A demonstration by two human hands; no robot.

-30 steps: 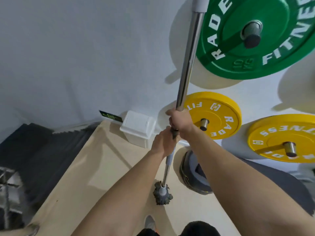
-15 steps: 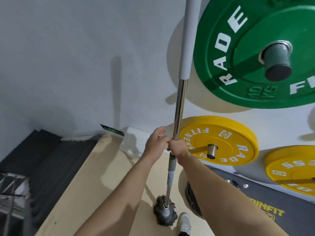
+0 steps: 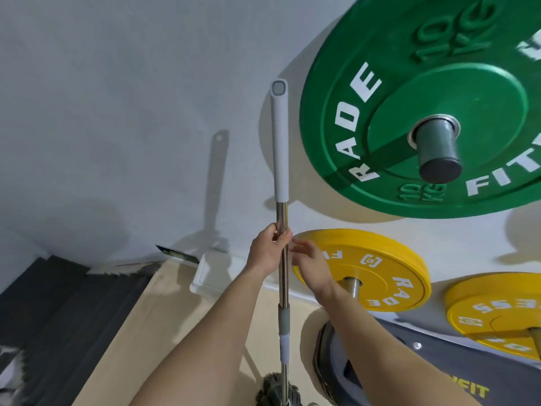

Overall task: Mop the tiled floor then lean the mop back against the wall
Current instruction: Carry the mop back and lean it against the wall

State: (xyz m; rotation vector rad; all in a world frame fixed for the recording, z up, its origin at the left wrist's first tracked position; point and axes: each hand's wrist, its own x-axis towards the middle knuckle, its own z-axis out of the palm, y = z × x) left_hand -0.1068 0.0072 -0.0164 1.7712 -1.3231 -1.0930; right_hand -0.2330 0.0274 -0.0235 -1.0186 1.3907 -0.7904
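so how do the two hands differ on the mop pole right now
The left hand is wrapped around the mop pole, fingers closed on the bare metal. The right hand is open, fingers spread beside the pole and blurred, gripping nothing. The left hand sits slightly higher than the right. Both are at mid-pole, well below the white grip.

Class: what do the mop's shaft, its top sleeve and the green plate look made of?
Mop shaft: polished metal, probably steel, mirror-bright with reflections.
Top sleeve: matte white-grey plastic, it seems, with no glare.
Green weight plate: likely rubber, dull finish with raised lettering.
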